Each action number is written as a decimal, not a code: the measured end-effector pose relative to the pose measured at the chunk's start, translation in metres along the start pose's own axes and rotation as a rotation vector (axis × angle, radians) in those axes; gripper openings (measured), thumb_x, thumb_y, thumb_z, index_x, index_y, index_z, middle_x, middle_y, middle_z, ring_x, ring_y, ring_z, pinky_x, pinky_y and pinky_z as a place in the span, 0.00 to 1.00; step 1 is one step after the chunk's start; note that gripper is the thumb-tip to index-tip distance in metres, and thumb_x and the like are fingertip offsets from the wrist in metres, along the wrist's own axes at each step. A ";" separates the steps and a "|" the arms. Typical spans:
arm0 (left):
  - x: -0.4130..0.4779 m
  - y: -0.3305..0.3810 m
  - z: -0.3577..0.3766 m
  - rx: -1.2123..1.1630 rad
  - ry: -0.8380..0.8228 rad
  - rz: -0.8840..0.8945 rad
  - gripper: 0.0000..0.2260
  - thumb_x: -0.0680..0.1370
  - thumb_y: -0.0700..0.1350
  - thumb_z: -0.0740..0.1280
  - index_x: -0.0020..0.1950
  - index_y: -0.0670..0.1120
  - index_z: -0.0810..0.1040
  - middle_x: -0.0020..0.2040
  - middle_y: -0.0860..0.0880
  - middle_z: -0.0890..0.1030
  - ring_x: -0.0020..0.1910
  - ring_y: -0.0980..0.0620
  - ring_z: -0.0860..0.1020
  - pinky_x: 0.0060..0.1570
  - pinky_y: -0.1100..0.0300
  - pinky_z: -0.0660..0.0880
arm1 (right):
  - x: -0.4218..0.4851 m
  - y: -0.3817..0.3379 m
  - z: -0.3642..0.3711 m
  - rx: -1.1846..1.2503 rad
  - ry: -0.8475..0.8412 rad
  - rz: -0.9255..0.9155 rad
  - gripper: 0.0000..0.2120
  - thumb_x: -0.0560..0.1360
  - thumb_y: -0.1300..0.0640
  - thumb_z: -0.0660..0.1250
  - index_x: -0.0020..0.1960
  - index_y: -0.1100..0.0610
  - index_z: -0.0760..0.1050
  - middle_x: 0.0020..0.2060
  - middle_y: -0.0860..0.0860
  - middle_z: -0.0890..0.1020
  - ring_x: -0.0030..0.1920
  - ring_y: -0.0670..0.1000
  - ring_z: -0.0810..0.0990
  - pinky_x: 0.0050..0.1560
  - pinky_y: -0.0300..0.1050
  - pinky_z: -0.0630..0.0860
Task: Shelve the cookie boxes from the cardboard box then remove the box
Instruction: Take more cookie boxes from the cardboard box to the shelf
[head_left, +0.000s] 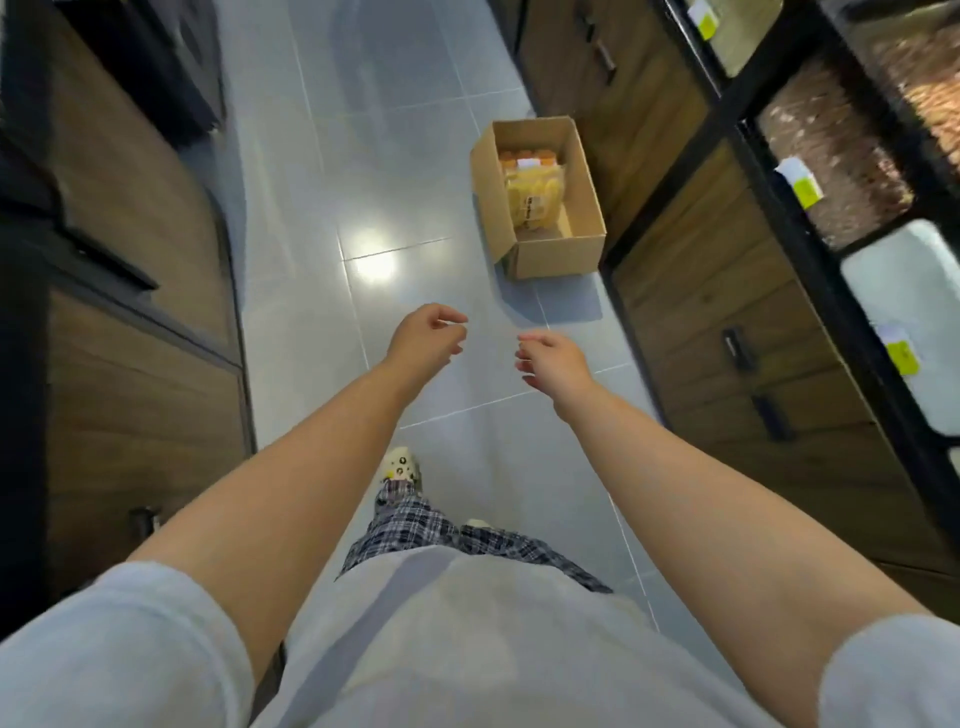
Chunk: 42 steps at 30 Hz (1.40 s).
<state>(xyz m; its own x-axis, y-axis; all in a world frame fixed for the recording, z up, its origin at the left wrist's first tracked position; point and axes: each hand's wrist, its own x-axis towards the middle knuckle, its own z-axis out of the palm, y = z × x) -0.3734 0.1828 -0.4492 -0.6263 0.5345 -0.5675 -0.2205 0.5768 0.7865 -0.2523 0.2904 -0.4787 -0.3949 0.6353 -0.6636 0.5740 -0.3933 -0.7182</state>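
Two hands reach out over the grey tiled floor, both short of the box and touching nothing. Well left of the box, across the aisle, runs a wooden cabinet with dark trim. The left hand hangs in the air nearer than the box and to its left, fingers loosely curled with the thumb close to them, holding nothing. Below it, farther still from the box, one pale shoe shows at the end of a plaid trouser leg. The right hand hovers just nearer than the box, almost in line with its front wall, fingers likewise slack and bent, with nothing between them. The box sits open on the floor, its long side running away from the person. Inside it, against the left and far walls, lie yellow cookie packs with orange tops; the right half shows bare cardboard. Right of the box, very close to its side, stand wooden drawers under a black-framed shelf carrying yellow tags.
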 end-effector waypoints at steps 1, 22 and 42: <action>0.013 0.007 0.008 0.011 -0.025 0.006 0.08 0.77 0.39 0.63 0.54 0.44 0.77 0.50 0.44 0.78 0.46 0.49 0.78 0.44 0.59 0.74 | 0.010 -0.005 -0.009 0.012 0.017 0.013 0.12 0.78 0.60 0.60 0.59 0.58 0.76 0.40 0.50 0.77 0.39 0.47 0.76 0.42 0.39 0.74; 0.373 0.192 0.074 0.308 -0.211 0.069 0.05 0.77 0.41 0.64 0.51 0.47 0.76 0.48 0.45 0.78 0.51 0.45 0.78 0.55 0.50 0.75 | 0.327 -0.179 -0.067 0.081 0.172 0.077 0.06 0.80 0.58 0.59 0.53 0.54 0.74 0.36 0.48 0.76 0.38 0.48 0.75 0.41 0.45 0.71; 0.749 0.095 0.220 0.124 -0.065 0.054 0.05 0.77 0.43 0.66 0.52 0.49 0.76 0.49 0.51 0.79 0.53 0.49 0.78 0.53 0.52 0.78 | 0.760 -0.140 -0.082 -0.333 -0.003 -0.008 0.08 0.78 0.58 0.61 0.54 0.51 0.76 0.50 0.51 0.79 0.50 0.53 0.75 0.47 0.43 0.71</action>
<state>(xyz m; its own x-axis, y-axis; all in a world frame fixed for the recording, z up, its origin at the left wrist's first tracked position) -0.6992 0.7737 -0.8527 -0.5845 0.6034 -0.5425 -0.0907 0.6158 0.7827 -0.5740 0.8828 -0.8658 -0.4024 0.6353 -0.6591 0.7734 -0.1492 -0.6161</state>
